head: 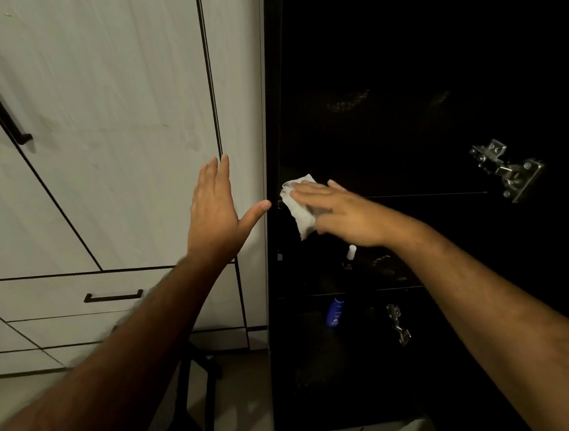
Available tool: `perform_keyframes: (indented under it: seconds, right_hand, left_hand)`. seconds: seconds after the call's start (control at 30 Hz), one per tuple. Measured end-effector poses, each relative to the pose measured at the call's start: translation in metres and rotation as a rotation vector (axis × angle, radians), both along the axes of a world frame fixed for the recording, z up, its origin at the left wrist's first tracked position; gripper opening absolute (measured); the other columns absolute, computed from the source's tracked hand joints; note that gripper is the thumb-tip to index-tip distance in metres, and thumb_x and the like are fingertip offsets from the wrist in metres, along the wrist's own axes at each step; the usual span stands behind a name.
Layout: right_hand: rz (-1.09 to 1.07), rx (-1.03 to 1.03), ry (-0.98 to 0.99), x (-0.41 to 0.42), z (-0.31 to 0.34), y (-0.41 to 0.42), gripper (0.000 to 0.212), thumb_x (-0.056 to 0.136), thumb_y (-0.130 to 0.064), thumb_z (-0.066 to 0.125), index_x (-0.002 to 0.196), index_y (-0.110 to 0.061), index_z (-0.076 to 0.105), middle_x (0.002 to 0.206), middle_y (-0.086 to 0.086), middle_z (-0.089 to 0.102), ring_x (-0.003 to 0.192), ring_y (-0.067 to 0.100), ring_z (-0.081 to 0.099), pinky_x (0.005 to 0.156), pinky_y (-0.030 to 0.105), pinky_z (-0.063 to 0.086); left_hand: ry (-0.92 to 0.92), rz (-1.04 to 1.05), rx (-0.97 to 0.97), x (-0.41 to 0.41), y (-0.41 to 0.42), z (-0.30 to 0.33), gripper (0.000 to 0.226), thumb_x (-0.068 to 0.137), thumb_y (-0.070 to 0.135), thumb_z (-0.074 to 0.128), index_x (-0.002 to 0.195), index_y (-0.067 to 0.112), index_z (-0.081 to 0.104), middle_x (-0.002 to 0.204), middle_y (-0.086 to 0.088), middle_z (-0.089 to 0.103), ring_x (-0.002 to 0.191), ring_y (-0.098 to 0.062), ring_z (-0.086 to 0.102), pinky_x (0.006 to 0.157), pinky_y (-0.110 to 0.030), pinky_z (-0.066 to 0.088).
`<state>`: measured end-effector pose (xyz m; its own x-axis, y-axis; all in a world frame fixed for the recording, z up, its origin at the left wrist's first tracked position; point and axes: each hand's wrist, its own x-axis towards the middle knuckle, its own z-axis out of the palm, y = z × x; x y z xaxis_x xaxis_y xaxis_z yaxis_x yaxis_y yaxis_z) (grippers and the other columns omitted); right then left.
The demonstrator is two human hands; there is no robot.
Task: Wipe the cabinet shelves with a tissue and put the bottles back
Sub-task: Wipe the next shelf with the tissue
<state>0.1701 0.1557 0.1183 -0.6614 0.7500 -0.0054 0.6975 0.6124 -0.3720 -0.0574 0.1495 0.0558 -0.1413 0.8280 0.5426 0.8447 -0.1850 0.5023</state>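
Forearms fill our foreground. Our left hand [214, 211] lies flat, fingers straight, braced on the pale cabinet front [113, 127]. Our right hand [339, 212] presses the tissue [298, 210] on a dark shelf [412, 197], fingers extended. Risk: sweeping blind could topple the blue bottle [335, 313] below.

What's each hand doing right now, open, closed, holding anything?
Left hand: open, fingers straight, flat against the white cabinet door, holding nothing.
Right hand: open, fingers flat, pressing the tissue onto the dark shelf.
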Motion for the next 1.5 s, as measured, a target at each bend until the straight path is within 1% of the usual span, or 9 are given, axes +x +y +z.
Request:
perform_keyframes:
  seconds: [0.1,0.2,0.33,0.5,0.67,0.9,1.13,1.37,1.5]
  right_hand:
    - [-0.040,0.067,0.162,0.000,0.000,0.016,0.043,0.098,-0.018,0.050,0.141,-0.020,0.049,0.153,-0.007,0.038,0.143,0.001,0.024,0.120,0.030,-0.002]
    - [-0.090,0.251,0.274,-0.018,-0.016,0.017,0.038,0.090,-0.014,0.067,0.127,-0.015,0.064,0.139,-0.001,0.057,0.135,0.008,0.044,0.121,0.033,0.019]
    - [-0.123,0.537,0.424,-0.038,-0.038,0.012,0.023,0.082,-0.009,0.074,0.105,-0.007,0.075,0.115,0.008,0.071,0.115,0.020,0.064,0.104,0.042,0.047]
    - [-0.136,0.667,0.436,-0.045,-0.048,0.013,0.021,0.080,-0.013,0.077,0.100,-0.009,0.076,0.108,0.007,0.074,0.108,0.018,0.068,0.101,0.034,0.048]
    - [-0.104,0.520,0.368,-0.031,-0.036,0.024,0.022,0.081,-0.021,0.076,0.102,-0.015,0.076,0.113,0.002,0.072,0.114,0.015,0.064,0.102,0.040,0.050]
    - [-0.160,0.488,0.420,0.004,-0.038,0.027,0.027,0.078,-0.018,0.078,0.103,-0.008,0.075,0.110,0.005,0.073,0.114,0.013,0.064,0.108,0.039,0.044]
    - [-0.180,0.431,0.341,0.018,-0.038,0.034,0.027,0.081,-0.024,0.076,0.106,-0.015,0.075,0.120,0.001,0.069,0.122,0.023,0.059,0.109,0.045,0.042]
    - [-0.276,0.519,0.374,0.069,-0.036,0.030,0.025,0.079,-0.015,0.078,0.102,-0.007,0.075,0.111,0.006,0.072,0.112,0.003,0.056,0.112,0.033,0.037]
    - [-0.243,0.568,0.321,0.048,-0.036,0.024,0.027,0.080,-0.013,0.077,0.106,-0.008,0.074,0.114,0.005,0.071,0.117,0.013,0.061,0.111,0.037,0.040]
  left_hand:
    - [-0.018,-0.005,-0.002,0.002,-0.003,0.001,0.096,0.086,0.065,0.054,0.155,0.014,0.010,0.162,-0.009,0.013,0.150,-0.025,0.008,0.120,-0.043,0.015]
    - [-0.023,-0.008,0.005,0.002,-0.006,0.000,0.092,0.088,0.062,0.054,0.155,0.015,0.011,0.162,-0.009,0.014,0.150,-0.024,0.008,0.120,-0.044,0.016]
    - [-0.047,-0.003,0.028,0.004,-0.009,0.000,0.088,0.090,0.058,0.054,0.154,0.014,0.013,0.161,-0.009,0.017,0.150,-0.023,0.009,0.120,-0.046,0.018]
    - [-0.071,-0.006,0.043,0.013,-0.013,-0.002,0.087,0.088,0.061,0.048,0.154,0.013,0.017,0.160,-0.010,0.021,0.149,-0.024,0.014,0.119,-0.046,0.022]
    - [-0.080,0.000,0.036,0.018,-0.012,-0.005,0.086,0.088,0.060,0.048,0.153,0.012,0.019,0.160,-0.010,0.022,0.148,-0.024,0.016,0.119,-0.045,0.021]
    - [-0.019,-0.018,0.048,0.023,-0.017,-0.010,0.083,0.091,0.058,0.048,0.153,0.011,0.019,0.160,-0.012,0.020,0.148,-0.026,0.015,0.119,-0.044,0.021]
    - [0.167,-0.098,0.203,0.049,-0.024,-0.015,0.082,0.095,0.055,0.048,0.152,0.003,0.019,0.159,-0.025,0.011,0.149,-0.035,0.008,0.120,-0.051,0.017]
    - [0.287,-0.182,0.228,0.073,-0.034,-0.022,0.082,0.094,0.059,0.044,0.152,0.007,0.017,0.159,-0.024,0.003,0.149,-0.035,-0.002,0.119,-0.054,0.012]
    - [0.363,-0.221,0.245,0.091,-0.028,-0.019,0.082,0.095,0.059,0.043,0.152,0.005,0.018,0.159,-0.023,0.006,0.149,-0.034,0.001,0.120,-0.053,0.010]
